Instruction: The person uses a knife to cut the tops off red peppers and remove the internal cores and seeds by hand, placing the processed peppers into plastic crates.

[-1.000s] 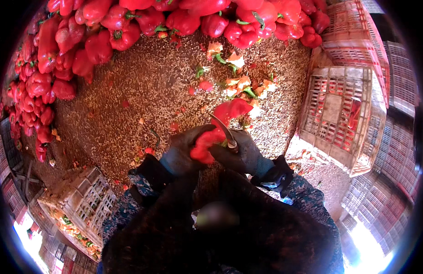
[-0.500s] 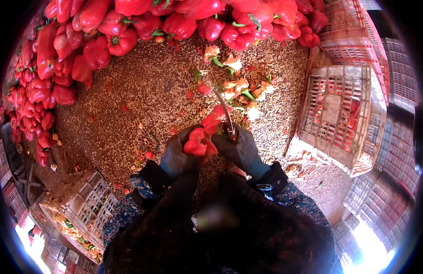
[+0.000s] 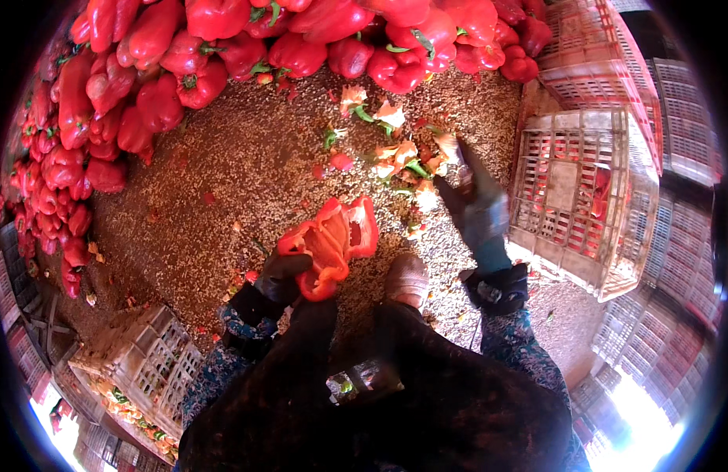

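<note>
My left hand [image 3: 284, 275], in a dark glove, is closed on the lower left side of a red bell pepper [image 3: 327, 240]. The pepper is split wide, its pale red inside facing up. Further right and forward, my gloved right hand [image 3: 476, 206] reaches over a small heap of cut pepper cores [image 3: 403, 161] with green stems. Motion smears this hand. A brown bit like the knife's handle [image 3: 465, 175] shows between thumb and fingers; the blade cannot be made out. One pale core [image 3: 446, 145] lies right by the fingertips.
A large pile of whole red peppers [image 3: 301, 51] curves along the far and left sides. Plastic crates stand at right [image 3: 568, 185] and lower left [image 3: 156, 346]. Seeds [image 3: 222, 165] and scraps cover the ground. My shoe [image 3: 407, 279] is between the hands.
My hands have parted: the right one swung forward and right from the pepper to the cores. The left drew slightly back and left with the pepper, which now lies spread. The curved blade is no longer visible.
</note>
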Demonstrator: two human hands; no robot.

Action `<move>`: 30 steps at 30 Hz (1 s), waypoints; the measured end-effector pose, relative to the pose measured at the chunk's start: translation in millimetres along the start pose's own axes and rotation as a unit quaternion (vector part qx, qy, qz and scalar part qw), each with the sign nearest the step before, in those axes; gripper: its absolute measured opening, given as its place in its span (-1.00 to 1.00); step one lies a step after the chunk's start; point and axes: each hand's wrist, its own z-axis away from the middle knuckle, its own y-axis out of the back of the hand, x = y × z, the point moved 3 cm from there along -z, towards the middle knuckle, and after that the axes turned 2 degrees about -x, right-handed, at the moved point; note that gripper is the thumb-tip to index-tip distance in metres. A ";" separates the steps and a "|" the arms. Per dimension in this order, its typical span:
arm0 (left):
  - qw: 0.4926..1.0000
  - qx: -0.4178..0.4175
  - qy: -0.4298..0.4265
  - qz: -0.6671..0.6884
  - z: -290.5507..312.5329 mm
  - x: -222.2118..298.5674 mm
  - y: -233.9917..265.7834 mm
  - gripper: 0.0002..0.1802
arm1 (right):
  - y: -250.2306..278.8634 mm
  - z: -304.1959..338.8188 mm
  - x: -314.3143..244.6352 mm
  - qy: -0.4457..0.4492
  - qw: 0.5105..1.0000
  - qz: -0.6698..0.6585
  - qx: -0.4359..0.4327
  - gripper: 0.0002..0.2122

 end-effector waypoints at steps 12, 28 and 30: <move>0.996 -0.042 -0.013 0.075 -2.0 9.7 -14.2 -0.14 | -96.8 39.8 -10.7 0.180 0.948 0.021 -0.262 -0.58; 0.995 -0.067 0.003 -0.071 -3.7 18.9 -3.7 -0.29 | -88.0 63.9 0.8 -0.093 0.842 -0.401 -0.348 -0.58; 0.987 -0.065 0.013 -0.147 -7.4 26.4 -6.9 -0.32 | -88.4 70.2 3.5 -0.215 0.838 -0.335 -0.374 -0.69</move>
